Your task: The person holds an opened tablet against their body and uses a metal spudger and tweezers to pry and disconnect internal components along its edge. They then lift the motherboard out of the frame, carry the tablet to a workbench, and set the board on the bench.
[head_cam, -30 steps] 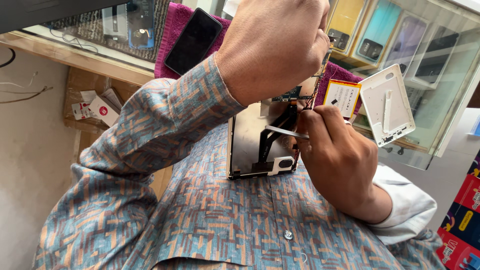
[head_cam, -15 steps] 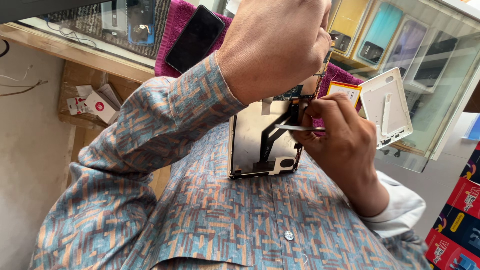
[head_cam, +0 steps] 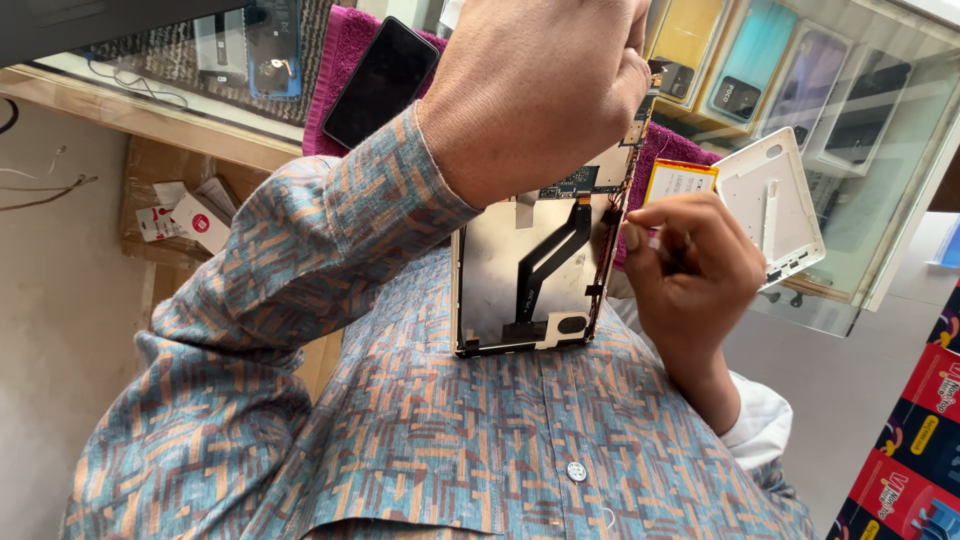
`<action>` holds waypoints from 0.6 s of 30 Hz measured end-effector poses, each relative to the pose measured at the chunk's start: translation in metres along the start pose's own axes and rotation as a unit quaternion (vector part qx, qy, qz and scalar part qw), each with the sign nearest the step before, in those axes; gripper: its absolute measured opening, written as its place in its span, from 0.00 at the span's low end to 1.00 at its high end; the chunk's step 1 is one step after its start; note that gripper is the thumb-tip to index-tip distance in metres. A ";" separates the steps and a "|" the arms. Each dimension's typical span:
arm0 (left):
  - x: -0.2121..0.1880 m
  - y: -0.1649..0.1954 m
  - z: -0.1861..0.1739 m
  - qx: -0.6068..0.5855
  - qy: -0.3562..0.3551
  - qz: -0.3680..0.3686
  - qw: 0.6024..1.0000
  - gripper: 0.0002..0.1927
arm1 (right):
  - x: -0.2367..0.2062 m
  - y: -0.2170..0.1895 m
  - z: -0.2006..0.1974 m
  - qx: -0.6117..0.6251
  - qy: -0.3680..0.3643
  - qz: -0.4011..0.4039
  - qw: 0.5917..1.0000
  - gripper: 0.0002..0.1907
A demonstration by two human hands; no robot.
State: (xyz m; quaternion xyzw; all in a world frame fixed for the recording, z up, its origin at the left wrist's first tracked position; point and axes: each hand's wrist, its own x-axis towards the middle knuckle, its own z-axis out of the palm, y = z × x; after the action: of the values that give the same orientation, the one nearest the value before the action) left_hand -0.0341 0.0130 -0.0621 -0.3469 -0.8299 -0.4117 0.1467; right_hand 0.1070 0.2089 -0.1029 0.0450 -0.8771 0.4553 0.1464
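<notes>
My left hand (head_cam: 540, 90) grips the top end of an opened phone chassis (head_cam: 500, 280), held upright in front of my patterned shirt. Its bare metal inside shows a black flex ribbon (head_cam: 550, 250) and a circuit board under my fingers. My right hand (head_cam: 700, 270) is at the phone's right edge, fingers pinched on a thin metal tool that they mostly hide. The tool's tip meets the frame's side near the ribbon's upper end.
A white back cover (head_cam: 770, 205) and a yellow-edged battery (head_cam: 675, 180) lie on a magenta cloth (head_cam: 340, 40) with a black phone (head_cam: 380, 80). Behind is a glass showcase (head_cam: 880, 200) with phones. A cardboard box (head_cam: 180, 210) sits left, colourful boxes (head_cam: 910, 470) lower right.
My right hand has moved up along the phone's right edge, and the tool that stuck out across the chassis is now mostly hidden in my fingers. The phone stays held.
</notes>
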 end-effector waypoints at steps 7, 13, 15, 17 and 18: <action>0.002 0.000 0.002 0.011 -0.019 -0.032 0.999 0.06 | 0.003 -0.023 -0.002 -0.114 -0.020 -0.122 0.986 0.10; 0.002 -0.001 0.005 0.014 -0.022 -0.051 0.998 0.07 | 0.009 -0.036 -0.005 -0.194 -0.060 -0.154 0.967 0.09; 0.001 0.000 0.005 0.015 -0.009 -0.043 0.999 0.07 | 0.011 -0.038 -0.004 -0.234 -0.075 -0.160 0.956 0.10; 0.001 0.000 0.005 0.026 0.001 -0.034 0.999 0.07 | 0.011 -0.036 -0.003 -0.245 -0.092 -0.156 0.952 0.11; 0.000 0.000 0.005 0.033 0.007 -0.031 0.999 0.08 | 0.012 -0.035 -0.001 -0.250 -0.100 -0.155 0.951 0.12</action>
State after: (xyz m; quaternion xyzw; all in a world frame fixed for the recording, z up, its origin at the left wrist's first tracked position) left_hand -0.0343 0.0167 -0.0651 -0.3133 -0.8520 -0.3912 0.1512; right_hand 0.1036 0.1906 -0.0715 0.1880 -0.9551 0.1864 0.1332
